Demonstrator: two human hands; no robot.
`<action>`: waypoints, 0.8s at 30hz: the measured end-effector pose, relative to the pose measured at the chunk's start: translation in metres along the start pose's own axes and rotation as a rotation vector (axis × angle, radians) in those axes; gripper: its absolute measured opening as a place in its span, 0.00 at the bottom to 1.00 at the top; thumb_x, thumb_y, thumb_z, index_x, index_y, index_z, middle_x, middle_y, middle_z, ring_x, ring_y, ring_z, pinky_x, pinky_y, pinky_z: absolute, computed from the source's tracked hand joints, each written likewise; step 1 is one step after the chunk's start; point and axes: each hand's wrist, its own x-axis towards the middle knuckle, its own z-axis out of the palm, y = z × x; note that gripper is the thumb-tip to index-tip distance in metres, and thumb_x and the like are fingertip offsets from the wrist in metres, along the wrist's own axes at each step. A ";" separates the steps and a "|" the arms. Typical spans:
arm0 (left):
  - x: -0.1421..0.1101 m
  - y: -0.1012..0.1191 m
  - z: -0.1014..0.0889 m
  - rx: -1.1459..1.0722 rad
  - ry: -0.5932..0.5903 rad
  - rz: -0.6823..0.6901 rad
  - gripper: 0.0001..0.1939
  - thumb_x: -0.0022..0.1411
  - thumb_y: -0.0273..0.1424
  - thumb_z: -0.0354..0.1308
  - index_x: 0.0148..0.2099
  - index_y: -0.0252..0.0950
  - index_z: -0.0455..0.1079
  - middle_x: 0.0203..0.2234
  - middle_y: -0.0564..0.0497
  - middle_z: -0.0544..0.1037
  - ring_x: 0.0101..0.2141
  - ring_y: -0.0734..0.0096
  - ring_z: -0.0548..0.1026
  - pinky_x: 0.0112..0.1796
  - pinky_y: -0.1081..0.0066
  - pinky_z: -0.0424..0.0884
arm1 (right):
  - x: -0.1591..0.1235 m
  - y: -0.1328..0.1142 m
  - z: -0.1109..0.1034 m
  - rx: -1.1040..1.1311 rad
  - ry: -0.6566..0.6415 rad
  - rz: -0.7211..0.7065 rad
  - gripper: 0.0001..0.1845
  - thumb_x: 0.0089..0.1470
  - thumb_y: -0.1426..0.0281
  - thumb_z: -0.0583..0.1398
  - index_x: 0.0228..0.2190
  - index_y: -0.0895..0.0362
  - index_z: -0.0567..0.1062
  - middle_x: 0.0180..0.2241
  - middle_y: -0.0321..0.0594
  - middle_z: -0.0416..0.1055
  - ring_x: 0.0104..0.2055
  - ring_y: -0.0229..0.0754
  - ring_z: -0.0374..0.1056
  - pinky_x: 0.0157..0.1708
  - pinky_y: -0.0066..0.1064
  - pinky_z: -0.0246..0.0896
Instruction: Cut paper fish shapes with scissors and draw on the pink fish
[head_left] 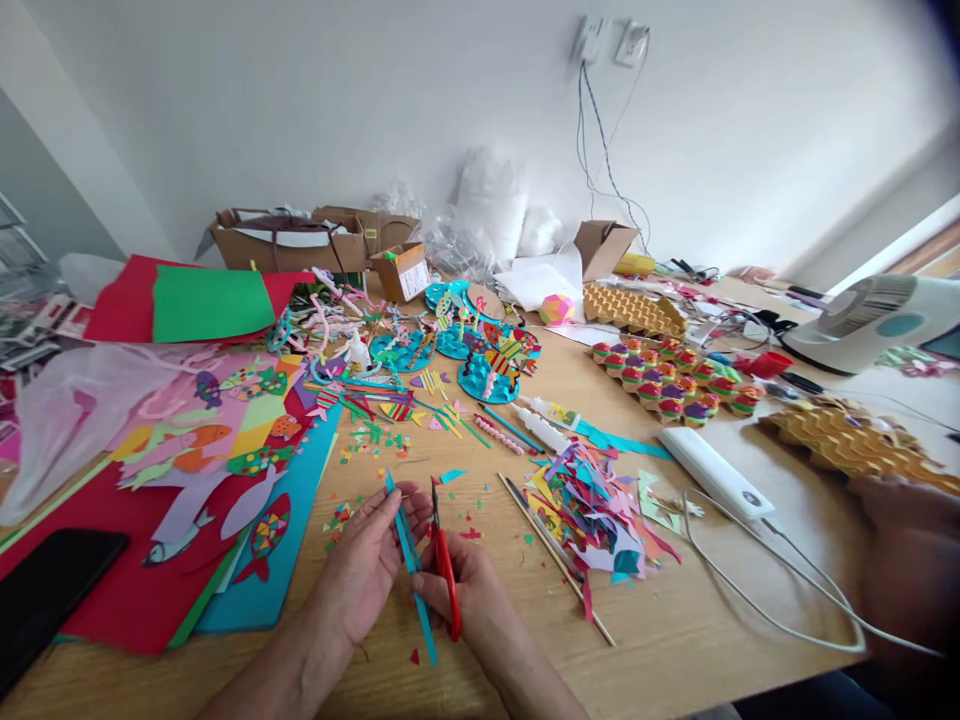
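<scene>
My left hand (pixel 360 560) pinches a narrow blue paper strip (pixel 406 545) between thumb and fingers near its upper end. In my right hand (pixel 472 590) is a pair of red-handled scissors (pixel 448 585), blades pointing away from me. The right thumb lies against the lower part of the strip, whose end hangs below. Just beyond the hands lies a small blue paper piece (pixel 453 476), with tiny coloured scraps around it. To the right is a heap of coloured paper cuttings (pixel 600 515).
Coloured paper sheets (pixel 97 560) with paper fish and a black phone (pixel 64 580) lie at left. Wooden sticks (pixel 559 560), a white corded device (pixel 716 472) and egg trays (pixel 862 440) are on the right. Another person's hand (pixel 911 510) rests at the far right.
</scene>
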 end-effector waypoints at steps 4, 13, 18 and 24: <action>0.000 0.003 0.001 -0.054 0.003 0.032 0.12 0.61 0.19 0.46 0.34 0.29 0.71 0.27 0.46 0.76 0.28 0.73 0.76 0.30 0.74 0.74 | 0.002 -0.002 0.004 -0.035 -0.026 0.014 0.15 0.34 0.63 0.63 0.19 0.56 0.62 0.13 0.25 0.57 0.14 0.29 0.52 0.15 0.22 0.48; 0.039 0.061 0.005 -0.189 -0.076 0.170 0.17 0.64 0.20 0.41 0.29 0.29 0.69 0.17 0.55 0.65 0.19 0.81 0.67 0.21 0.80 0.68 | 0.016 -0.029 -0.007 -0.136 0.105 -0.138 0.15 0.39 0.59 0.61 0.23 0.58 0.65 0.17 0.29 0.59 0.17 0.31 0.55 0.17 0.23 0.51; 0.095 0.100 0.012 -0.234 0.043 0.288 0.12 0.64 0.23 0.44 0.33 0.31 0.68 0.21 0.55 0.68 0.19 0.82 0.66 0.22 0.79 0.67 | 0.027 -0.026 -0.017 -0.256 0.232 -0.300 0.13 0.45 0.60 0.57 0.25 0.57 0.64 0.21 0.32 0.60 0.20 0.33 0.57 0.19 0.24 0.54; 0.147 0.101 0.014 -0.213 0.179 0.336 0.15 0.61 0.33 0.53 0.50 0.34 0.63 0.45 0.46 0.70 0.40 0.65 0.72 0.38 0.60 0.71 | 0.038 0.003 -0.023 -0.669 0.309 -0.429 0.07 0.49 0.67 0.54 0.22 0.57 0.64 0.19 0.34 0.63 0.22 0.36 0.58 0.23 0.26 0.51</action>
